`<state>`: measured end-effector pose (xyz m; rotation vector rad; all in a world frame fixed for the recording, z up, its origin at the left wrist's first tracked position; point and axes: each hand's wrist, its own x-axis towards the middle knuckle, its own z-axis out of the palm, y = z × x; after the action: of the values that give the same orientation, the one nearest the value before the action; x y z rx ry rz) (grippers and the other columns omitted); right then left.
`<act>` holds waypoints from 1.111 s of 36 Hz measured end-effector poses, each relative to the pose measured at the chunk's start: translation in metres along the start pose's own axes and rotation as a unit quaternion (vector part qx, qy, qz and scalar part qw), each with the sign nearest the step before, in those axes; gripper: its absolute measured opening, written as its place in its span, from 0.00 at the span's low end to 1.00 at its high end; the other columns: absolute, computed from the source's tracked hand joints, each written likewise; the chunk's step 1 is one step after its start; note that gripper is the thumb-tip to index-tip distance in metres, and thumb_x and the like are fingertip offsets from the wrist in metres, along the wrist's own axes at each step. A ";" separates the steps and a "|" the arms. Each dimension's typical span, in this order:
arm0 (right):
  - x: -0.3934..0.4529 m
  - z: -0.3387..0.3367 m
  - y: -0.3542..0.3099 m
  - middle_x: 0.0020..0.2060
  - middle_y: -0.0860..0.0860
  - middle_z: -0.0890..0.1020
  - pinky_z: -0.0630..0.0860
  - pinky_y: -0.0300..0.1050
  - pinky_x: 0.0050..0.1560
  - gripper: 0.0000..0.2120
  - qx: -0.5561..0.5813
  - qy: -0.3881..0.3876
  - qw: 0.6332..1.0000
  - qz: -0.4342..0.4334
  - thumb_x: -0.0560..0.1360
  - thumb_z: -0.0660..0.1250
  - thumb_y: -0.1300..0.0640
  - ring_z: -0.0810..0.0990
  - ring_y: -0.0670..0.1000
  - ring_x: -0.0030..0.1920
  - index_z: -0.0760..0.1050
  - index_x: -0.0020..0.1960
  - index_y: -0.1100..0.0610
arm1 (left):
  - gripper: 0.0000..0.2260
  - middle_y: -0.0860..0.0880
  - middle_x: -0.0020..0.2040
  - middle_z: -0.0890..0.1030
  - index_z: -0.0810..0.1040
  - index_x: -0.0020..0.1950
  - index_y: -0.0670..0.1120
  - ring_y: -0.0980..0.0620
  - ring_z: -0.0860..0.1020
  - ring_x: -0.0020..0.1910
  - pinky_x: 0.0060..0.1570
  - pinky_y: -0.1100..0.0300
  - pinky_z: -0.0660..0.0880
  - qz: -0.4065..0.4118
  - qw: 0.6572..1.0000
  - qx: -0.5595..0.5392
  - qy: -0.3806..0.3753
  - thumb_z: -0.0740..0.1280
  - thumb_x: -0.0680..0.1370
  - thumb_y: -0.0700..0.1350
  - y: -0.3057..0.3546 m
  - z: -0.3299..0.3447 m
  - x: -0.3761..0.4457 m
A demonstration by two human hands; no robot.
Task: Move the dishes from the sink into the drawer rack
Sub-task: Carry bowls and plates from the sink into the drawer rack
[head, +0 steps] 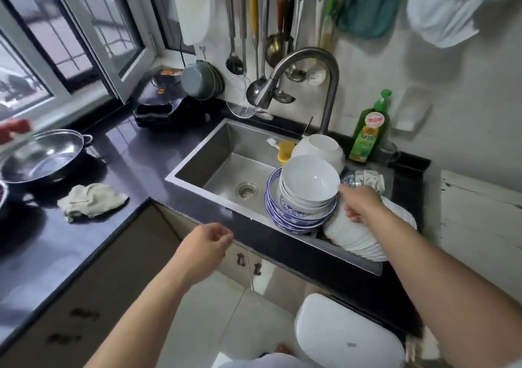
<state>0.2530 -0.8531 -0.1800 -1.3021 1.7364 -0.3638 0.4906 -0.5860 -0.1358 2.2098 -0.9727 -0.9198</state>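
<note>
A steel sink (220,153) is set into the dark counter. At its right end stands a stack of white bowls (309,182) on blue-patterned plates (296,218), with a tipped white bowl (322,148) behind and a leaning row of white plates (356,235) to the right. My right hand (360,201) touches the rim of the top white bowl with its fingertips; I cannot tell whether it grips. My left hand (206,240) hovers over the counter's front edge, fingers loosely curled, holding nothing. No drawer rack is in view.
A curved faucet (305,65) arches over the sink. A green detergent bottle (370,130) stands at the back right. A steel wok (45,156) and a rag (90,201) lie on the left counter. Utensils (257,43) hang on the wall. A white lidded bin (347,336) stands on the floor.
</note>
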 end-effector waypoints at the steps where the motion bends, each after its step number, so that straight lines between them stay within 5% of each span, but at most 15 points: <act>1: 0.010 0.000 -0.004 0.32 0.57 0.82 0.78 0.47 0.36 0.21 -0.016 -0.003 1.000 -0.004 0.76 0.67 0.42 0.80 0.56 0.31 0.78 0.43 0.61 | 0.05 0.51 0.42 0.86 0.83 0.49 0.52 0.52 0.84 0.42 0.47 0.55 0.79 -0.006 1.000 0.003 0.001 0.67 0.81 0.46 0.001 0.002 0.001; 6: 0.037 0.006 -0.023 0.23 0.57 0.76 0.72 0.45 0.31 0.18 -0.123 -0.038 0.991 -0.038 0.73 0.66 0.44 0.74 0.55 0.24 0.77 0.41 0.61 | 0.05 0.53 0.43 0.85 0.82 0.49 0.53 0.52 0.84 0.44 0.45 0.57 0.79 -0.032 0.999 0.018 0.000 0.66 0.81 0.48 0.006 0.013 0.011; 10: 0.032 0.008 -0.030 0.20 0.54 0.78 0.79 0.46 0.36 0.19 -0.234 -0.035 0.969 -0.074 0.74 0.64 0.43 0.78 0.56 0.24 0.77 0.35 0.58 | 0.05 0.56 0.44 0.84 0.82 0.50 0.54 0.55 0.83 0.45 0.42 0.61 0.76 -0.033 0.999 0.033 0.000 0.66 0.81 0.48 0.012 0.016 0.018; 16: 0.042 0.013 -0.038 0.39 0.58 0.85 0.77 0.46 0.40 0.19 -0.347 -0.034 0.933 -0.086 0.76 0.59 0.46 0.84 0.59 0.41 0.81 0.47 0.60 | 0.06 0.59 0.46 0.82 0.81 0.53 0.57 0.57 0.82 0.47 0.43 0.61 0.73 -0.025 0.998 0.056 -0.004 0.64 0.82 0.49 0.026 0.018 0.028; 19: 0.045 0.012 -0.042 0.37 0.60 0.85 0.75 0.44 0.36 0.16 -0.333 -0.056 0.939 -0.070 0.78 0.61 0.53 0.83 0.57 0.35 0.81 0.44 0.63 | 0.07 0.60 0.44 0.82 0.80 0.53 0.58 0.59 0.81 0.46 0.42 0.61 0.73 -0.027 0.998 0.062 -0.009 0.63 0.82 0.49 0.030 0.022 0.030; 23: 0.051 0.006 -0.044 0.24 0.54 0.73 0.60 0.33 0.24 0.14 -0.217 -0.115 0.969 -0.023 0.80 0.60 0.57 0.65 0.48 0.19 0.73 0.37 0.61 | 0.07 0.61 0.42 0.80 0.81 0.55 0.56 0.61 0.80 0.44 0.39 0.65 0.71 -0.022 0.998 0.051 -0.018 0.63 0.82 0.48 0.036 0.026 0.030; 28: 0.050 -0.008 -0.046 0.20 0.52 0.71 0.58 0.34 0.23 0.13 -0.165 -0.136 0.976 -0.038 0.81 0.61 0.57 0.63 0.47 0.18 0.71 0.39 0.60 | 0.07 0.59 0.42 0.82 0.82 0.54 0.54 0.61 0.81 0.43 0.36 0.69 0.70 -0.013 1.000 0.018 -0.012 0.64 0.82 0.48 0.041 0.026 0.025; 31: 0.042 -0.020 -0.049 0.22 0.51 0.72 0.59 0.35 0.24 0.12 -0.107 -0.139 0.983 -0.055 0.81 0.62 0.56 0.65 0.48 0.21 0.72 0.40 0.60 | 0.06 0.54 0.44 0.86 0.83 0.52 0.54 0.56 0.84 0.45 0.48 0.57 0.80 -0.028 0.997 -0.065 -0.022 0.66 0.82 0.47 0.038 0.024 0.022; 35: 0.003 -0.031 -0.057 0.25 0.53 0.73 0.60 0.38 0.25 0.11 -0.057 -0.137 0.984 -0.094 0.81 0.64 0.55 0.66 0.49 0.22 0.74 0.43 0.61 | 0.08 0.47 0.53 0.86 0.84 0.55 0.48 0.47 0.85 0.51 0.61 0.47 0.79 -0.044 0.968 -0.241 -0.052 0.66 0.83 0.46 0.037 0.023 0.010; 40: -0.071 0.002 -0.043 0.27 0.56 0.81 0.68 0.41 0.26 0.11 -0.047 -0.165 0.976 -0.133 0.79 0.63 0.56 0.74 0.52 0.24 0.78 0.46 0.64 | 0.22 0.47 0.66 0.80 0.75 0.71 0.55 0.36 0.82 0.60 0.64 0.39 0.77 -0.087 0.858 -0.493 -0.116 0.71 0.78 0.57 0.040 0.032 -0.005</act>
<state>0.2836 -0.8081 -0.1176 -1.5734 1.3185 -0.2023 0.4478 -0.6121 -0.1260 1.3170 -0.2389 -1.3892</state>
